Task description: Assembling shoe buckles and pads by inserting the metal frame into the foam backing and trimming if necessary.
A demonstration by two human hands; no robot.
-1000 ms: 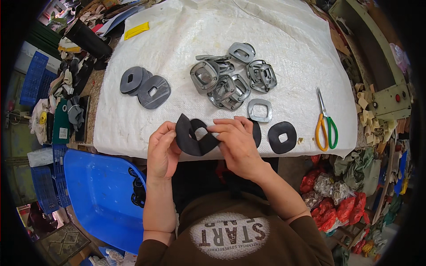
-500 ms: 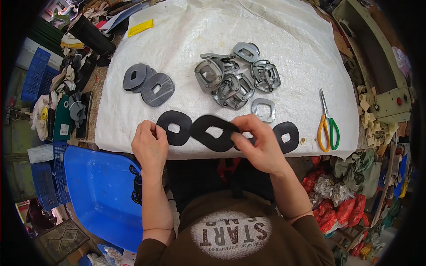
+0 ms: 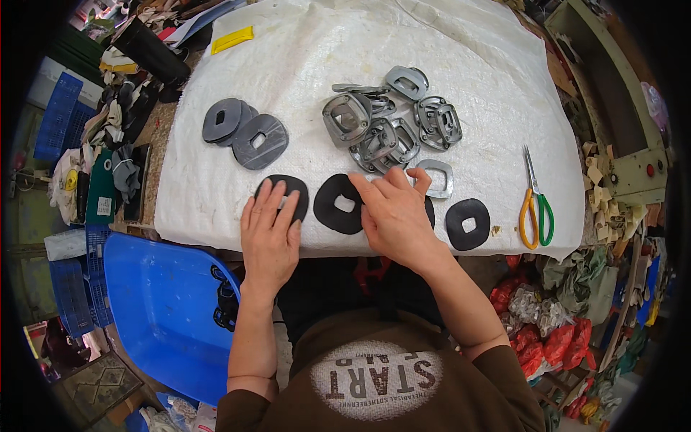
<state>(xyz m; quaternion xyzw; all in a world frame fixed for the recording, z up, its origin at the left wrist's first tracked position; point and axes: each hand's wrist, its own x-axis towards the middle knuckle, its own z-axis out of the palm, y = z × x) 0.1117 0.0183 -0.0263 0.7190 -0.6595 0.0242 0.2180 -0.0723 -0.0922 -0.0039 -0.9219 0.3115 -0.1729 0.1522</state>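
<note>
Several black rounded pads with square centre holes lie in a row along the near table edge. My left hand (image 3: pixel 270 234) rests with spread fingers on the leftmost black pad (image 3: pixel 297 189), partly covering it. My right hand (image 3: pixel 398 216) is open, palm down, its fingers at the right edge of the second black pad (image 3: pixel 332 214). That hand mostly hides a third pad (image 3: pixel 430 210). Farther right, another black pad (image 3: pixel 468 225) lies fully exposed. Just beyond my right hand is a single grey metal ring plate (image 3: pixel 448 180).
A pile of grey metal frames (image 3: pixel 381 137) sits mid-table, with dark grey pads (image 3: pixel 260 142) stacked to its left. Scissors (image 3: pixel 533 209) with orange and green handles lie right. A yellow strip (image 3: pixel 232 40) is far left. A blue tub (image 3: pixel 158 309) stands below the table's left side.
The second pad, held up by my right hand before, now lies flat in the row. My left hand has moved right and opened onto the leftmost pad; my right hand has released its grip.
</note>
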